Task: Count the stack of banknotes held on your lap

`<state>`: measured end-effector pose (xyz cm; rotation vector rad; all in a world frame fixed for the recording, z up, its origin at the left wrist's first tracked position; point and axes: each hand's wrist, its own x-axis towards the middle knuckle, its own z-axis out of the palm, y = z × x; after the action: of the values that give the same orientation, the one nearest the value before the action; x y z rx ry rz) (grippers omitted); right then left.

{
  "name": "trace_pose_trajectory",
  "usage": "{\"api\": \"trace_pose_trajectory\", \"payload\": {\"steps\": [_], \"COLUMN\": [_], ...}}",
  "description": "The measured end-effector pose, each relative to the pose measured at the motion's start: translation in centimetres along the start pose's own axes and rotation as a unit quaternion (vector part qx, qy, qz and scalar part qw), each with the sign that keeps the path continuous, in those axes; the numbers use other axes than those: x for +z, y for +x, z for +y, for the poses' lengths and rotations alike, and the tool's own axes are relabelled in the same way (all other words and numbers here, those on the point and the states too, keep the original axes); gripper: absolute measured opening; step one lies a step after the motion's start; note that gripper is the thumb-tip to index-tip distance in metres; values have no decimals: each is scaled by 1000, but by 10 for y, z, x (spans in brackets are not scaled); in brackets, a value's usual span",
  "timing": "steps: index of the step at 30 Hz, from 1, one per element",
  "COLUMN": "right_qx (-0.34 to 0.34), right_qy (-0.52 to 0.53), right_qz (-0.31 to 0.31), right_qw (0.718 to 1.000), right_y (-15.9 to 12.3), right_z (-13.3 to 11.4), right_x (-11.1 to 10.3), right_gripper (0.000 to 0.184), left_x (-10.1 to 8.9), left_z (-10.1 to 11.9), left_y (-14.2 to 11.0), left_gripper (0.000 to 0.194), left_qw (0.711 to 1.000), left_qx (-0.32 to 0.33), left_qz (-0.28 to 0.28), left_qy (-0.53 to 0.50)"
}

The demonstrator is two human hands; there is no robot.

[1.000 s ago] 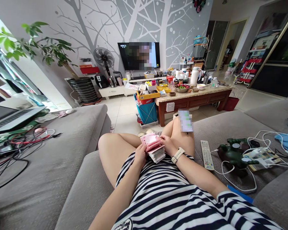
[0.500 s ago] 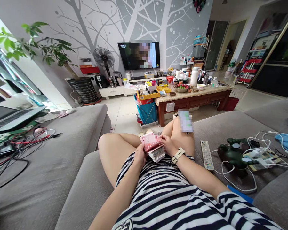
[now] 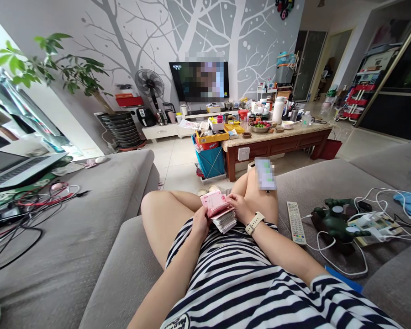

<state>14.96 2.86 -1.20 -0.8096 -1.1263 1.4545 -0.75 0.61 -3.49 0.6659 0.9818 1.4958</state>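
A thick wad of pink banknotes (image 3: pixel 215 204) is held above my lap, bent over so that pale note ends fan out toward me. My left hand (image 3: pixel 201 223) is closed round the wad's left side. At its upper right edge, the fingers of my right hand (image 3: pixel 239 206) pinch the notes; a cream-strapped watch (image 3: pixel 254 223) is on that wrist. Exactly how many notes lie between the right fingers is too small to tell. On my right knee rests a phone (image 3: pixel 266 173) with a blurred screen.
Right of me on the grey sofa (image 3: pixel 304 183) lie a remote control (image 3: pixel 296 223), a dark green figure-like object (image 3: pixel 334 221) and white cables. Cables and a laptop (image 3: pixel 23 169) are at left. Ahead stands a laden coffee table (image 3: pixel 277 139) beside a blue bin (image 3: pixel 210 161).
My hands keep hold of the banknotes in nearly the same place. The top pink note's angle differs slightly, and the whole view has shifted a little.
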Motion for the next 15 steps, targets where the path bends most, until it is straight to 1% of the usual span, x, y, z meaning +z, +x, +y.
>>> {"api": "trace_pose_trajectory", "payload": {"steps": [4,7,9,12,15], "right_qx": [4,-9,-20,-12,1], "right_qy": [27,5,-11,-19,-23], "right_qz": [-15,-27,-12,18,20], "right_qw": [1000,1000,1000,1000,1000], "right_y": [1,2,3,4,5], "right_z": [4,5,5,4,4], "right_x": [-1,-2,-3,-4,-3], "right_gripper": [39,41,39,37,38], "left_x": [0,2,4,4,3], "left_z": [0,2,3,3,4], "left_y": [1,-1,-2,-3,-3], "left_gripper": [31,33,34,38,38], "left_qw": [1000,1000,1000,1000,999], "left_qx": [-8,-11,-10,-17,-21], "left_qz": [6,5,2,-19,-37], "left_qy": [-21,-23,-13,-3,7]}}
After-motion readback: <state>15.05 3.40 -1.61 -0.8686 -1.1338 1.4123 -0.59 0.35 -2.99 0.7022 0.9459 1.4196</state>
